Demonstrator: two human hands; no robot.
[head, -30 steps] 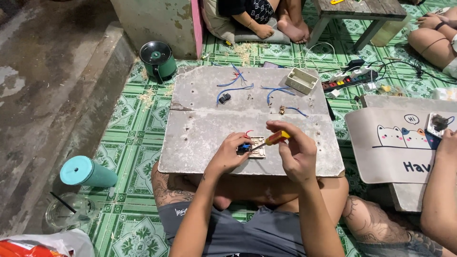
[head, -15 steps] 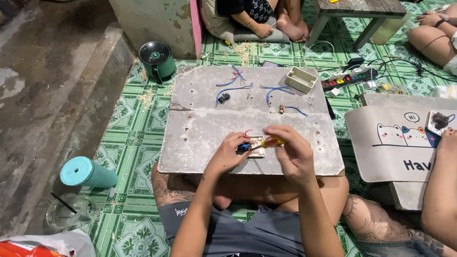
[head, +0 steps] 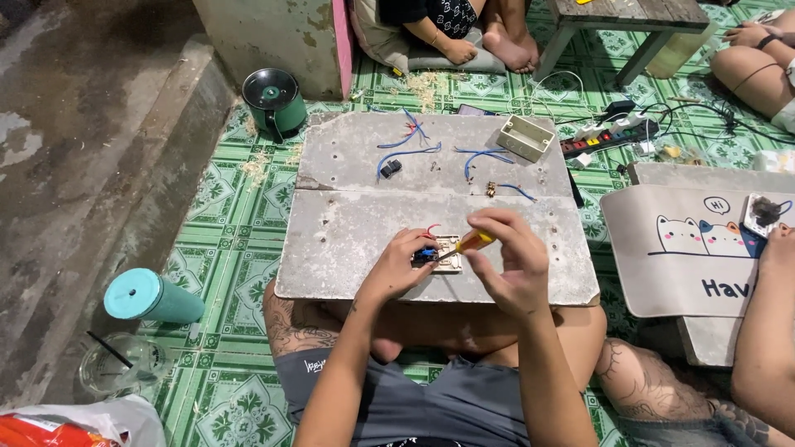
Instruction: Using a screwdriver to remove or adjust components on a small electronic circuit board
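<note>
A white plastic bag (head: 99, 422) with red-orange contents is seen at bottom left, near the teal tumbler (head: 153, 298). A beige mat (head: 691, 248) printed with cartoon cats and dark lettering is seen far right of the tumbler.

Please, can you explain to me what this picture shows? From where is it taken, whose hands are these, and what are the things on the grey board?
The picture comes from a camera worn on a person's head, looking down at their lap. A grey board rests across their legs. The left hand steadies a small beige switch part with red and blue wires. The right hand holds an orange-handled screwdriver against it. Farther along the board lie loose blue wires and a beige plastic box. On the green tiled floor are a power strip and a teal cup. Other people sit nearby.
</note>
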